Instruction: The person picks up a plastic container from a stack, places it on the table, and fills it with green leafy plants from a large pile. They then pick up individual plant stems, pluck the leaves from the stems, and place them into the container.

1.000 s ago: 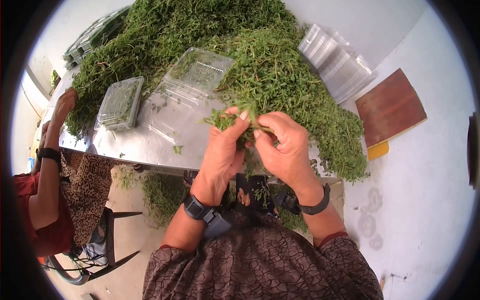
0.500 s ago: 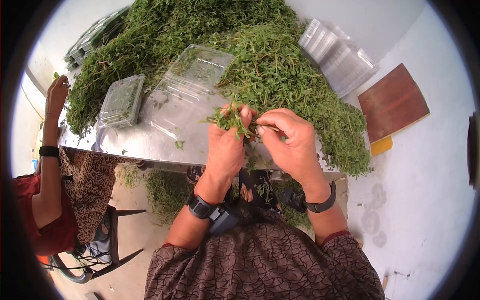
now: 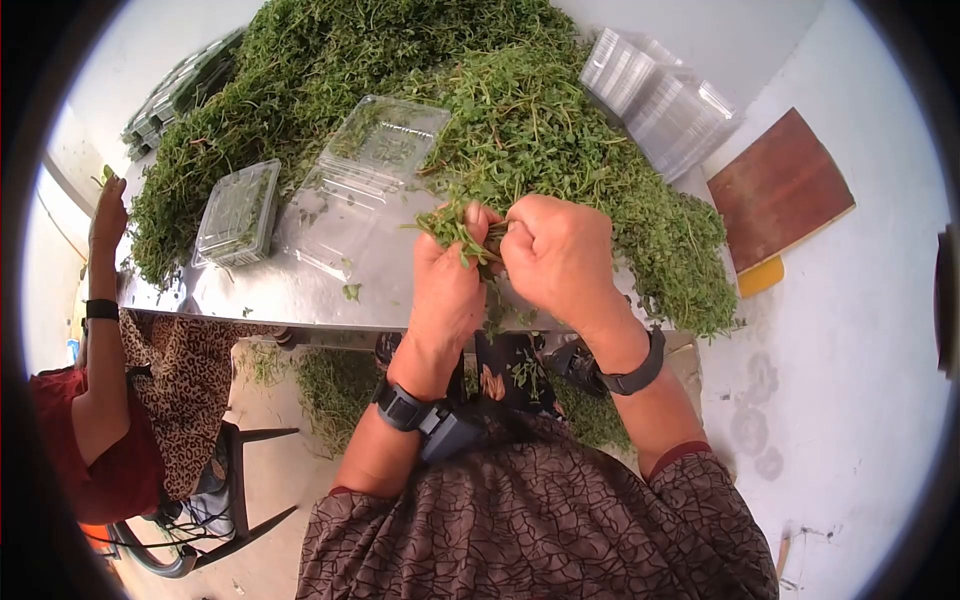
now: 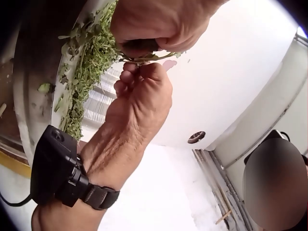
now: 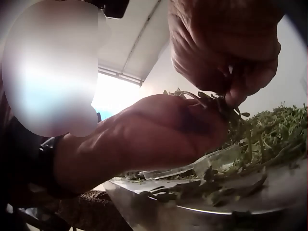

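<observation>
A small bunch of leafy green stems (image 3: pixel 452 228) is gripped in my left hand (image 3: pixel 447 295), leaves out to the left and stems to the right. My right hand (image 3: pixel 562 262) curls its fingers round the stem ends, its knuckles close to the left thumb. Seen from the left wrist, a thin stem (image 4: pixel 144 58) runs between the two hands. Both hands are above the near edge of the metal table (image 3: pixel 385 312). Behind them spreads a big heap of the same greens (image 3: pixel 530 130).
An open clear plastic box (image 3: pixel 385 135) lies before the heap, with a closed one (image 3: pixel 238 215) to its left. Stacked clear boxes (image 3: pixel 660 105) stand back right, near a brown board (image 3: pixel 780 190). Another person's arm (image 3: pixel 105 250) reaches in at left.
My right hand has gone from pinching the stems with thumb and forefinger to a closer fist round their ends. The other person's hand at left has lifted from the table edge.
</observation>
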`<state>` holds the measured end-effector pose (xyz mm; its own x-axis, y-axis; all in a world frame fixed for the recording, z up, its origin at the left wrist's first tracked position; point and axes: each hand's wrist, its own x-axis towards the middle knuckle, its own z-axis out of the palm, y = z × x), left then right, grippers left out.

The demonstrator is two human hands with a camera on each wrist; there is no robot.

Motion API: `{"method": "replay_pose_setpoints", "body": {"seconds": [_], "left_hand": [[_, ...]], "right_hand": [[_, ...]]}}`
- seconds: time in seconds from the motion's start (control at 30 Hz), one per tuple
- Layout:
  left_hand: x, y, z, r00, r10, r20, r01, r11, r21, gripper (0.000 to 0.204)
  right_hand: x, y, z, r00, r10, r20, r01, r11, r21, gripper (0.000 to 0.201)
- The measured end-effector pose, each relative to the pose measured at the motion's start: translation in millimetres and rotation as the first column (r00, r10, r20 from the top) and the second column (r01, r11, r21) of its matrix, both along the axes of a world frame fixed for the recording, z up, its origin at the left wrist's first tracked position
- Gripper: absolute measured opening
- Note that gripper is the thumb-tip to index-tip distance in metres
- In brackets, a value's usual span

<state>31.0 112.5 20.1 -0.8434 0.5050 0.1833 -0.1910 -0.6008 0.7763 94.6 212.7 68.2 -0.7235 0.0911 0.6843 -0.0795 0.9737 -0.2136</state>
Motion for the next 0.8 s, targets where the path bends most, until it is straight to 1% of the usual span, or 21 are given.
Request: {"method": "replay_pose_setpoints", "body": {"seconds": [0.03,0.07,0.1,0.13,0.17,0.2,0.23,0.27,0.33,0.4,0.47,0.5,0.53,0.57,0.6,0.63,0.67,0.7,0.73,0.77,0.8], "left_hand": [[0,-3,4,0.996,-0.056,0.067,0.053,0.998,0.033,0.018],[0,-6,7,0.985,-0.112,0.132,0.104,0.992,0.068,0.019],[-2,-8,8,0.985,-0.11,0.133,0.102,0.992,0.068,0.019],[-5,-9,10,0.979,-0.099,0.178,0.083,0.992,0.099,0.019],[-7,-10,11,0.971,-0.086,0.223,0.057,0.99,0.131,0.019],[-7,-11,13,0.971,-0.077,0.227,0.048,0.99,0.133,0.019],[-7,-12,15,0.966,-0.046,0.256,0.019,0.994,0.108,0.018],[-7,-12,16,0.959,-0.016,0.284,-0.008,0.997,0.081,0.018],[-8,-9,11,0.955,-0.037,0.296,0.004,0.994,0.112,0.019],[-5,-8,9,0.948,-0.066,0.312,0.022,0.99,0.142,0.02],[-2,-7,12,0.954,-0.047,0.296,0.005,0.99,0.14,0.023],[-2,-5,9,0.933,-0.067,0.353,0.003,0.984,0.177,0.016],[1,-9,12,0.934,-0.068,0.35,0.005,0.984,0.178,0.016],[6,-15,16,0.947,-0.059,0.316,0.036,0.996,0.078,0.013],[9,-18,19,0.958,-0.059,0.279,0.069,0.997,-0.024,0.012],[9,-16,16,0.939,-0.088,0.333,0.072,0.996,0.058,0.016],[8,-14,16,0.939,-0.107,0.326,0.091,0.994,0.062,0.016],[8,-13,16,0.911,-0.109,0.398,0.092,0.994,0.063,0.016],[7,-14,15,0.877,-0.109,0.468,0.091,0.994,0.062,0.017],[5,-20,15,0.88,-0.147,0.453,0.149,0.988,0.031,0.018],[5,-21,15,0.878,-0.16,0.45,0.163,0.986,0.032,0.018]], "right_hand": [[-4,1,-5,0.998,-0.051,-0.037,0.046,0.991,-0.124,0.001],[-7,2,-8,0.992,-0.105,-0.067,0.085,0.965,-0.248,0.005],[-7,6,-10,0.99,-0.077,-0.119,0.037,0.95,-0.31,0.005],[-4,8,-9,0.99,-0.075,-0.117,0.035,0.95,-0.311,0.005],[-1,9,-7,0.994,-0.045,-0.103,-0.018,0.842,-0.54,0.007],[1,7,-3,0.995,-0.012,-0.094,-0.061,0.677,-0.734,0.009],[6,0,6,0.998,0.012,-0.069,-0.062,0.61,-0.79,0.009],[8,-5,9,0.998,0.019,-0.067,-0.065,0.61,-0.79,0.009],[11,-15,12,0.973,0.119,-0.198,-0.219,0.748,-0.626,0.008],[8,-27,8,0.934,0.177,-0.31,-0.321,0.796,-0.513,0.007],[4,-36,0,0.954,0.157,-0.254,-0.272,0.81,-0.52,0.009],[1,-38,-4,0.954,0.157,-0.257,-0.273,0.81,-0.519,0.009],[-2,-40,-8,0.949,0.152,-0.275,-0.265,0.859,-0.439,0.01],[-6,-41,-11,0.945,0.146,-0.294,-0.25,0.9,-0.356,0.01],[-9,-42,-14,0.945,0.138,-0.298,-0.244,0.903,-0.353,0.01],[-11,-43,-16,0.949,0.111,-0.296,-0.215,0.913,-0.347,0.01],[-13,-41,-17,0.952,0.081,-0.297,-0.184,0.923,-0.339,0.01],[-15,-39,-19,0.944,0.095,-0.315,-0.215,0.903,-0.373,0.009],[-15,-36,-20,0.944,0.082,-0.32,-0.203,0.908,-0.367,0.009],[-15,-33,-21,0.955,0.097,-0.281,-0.217,0.872,-0.438,0.01],[-15,-31,-22,0.963,0.115,-0.242,-0.227,0.83,-0.509,0.011]]}}
